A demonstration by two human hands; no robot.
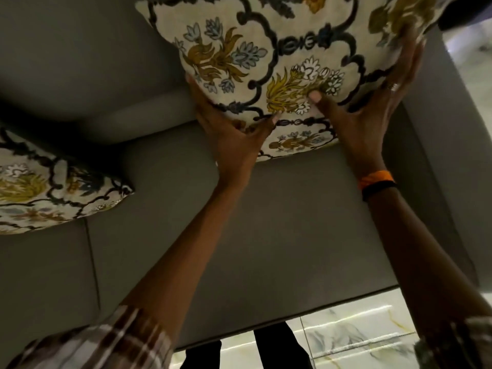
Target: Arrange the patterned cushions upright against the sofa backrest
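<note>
A cream cushion with a dark scroll and floral pattern [279,49] stands against the grey sofa backrest [80,62], its lower edge on the seat. My left hand [231,137] grips its lower left corner. My right hand [372,102] holds its right side, thumb pressed into the front and fingers around the right edge. A second cushion with the same pattern [48,187] lies flat on the seat at the left, partly cut off by the frame edge.
The grey sofa seat [266,235] spreads under my arms, with a seam at the left. The sofa armrest [447,155] rises on the right. Marble floor tiles [359,342] show below the seat's front edge.
</note>
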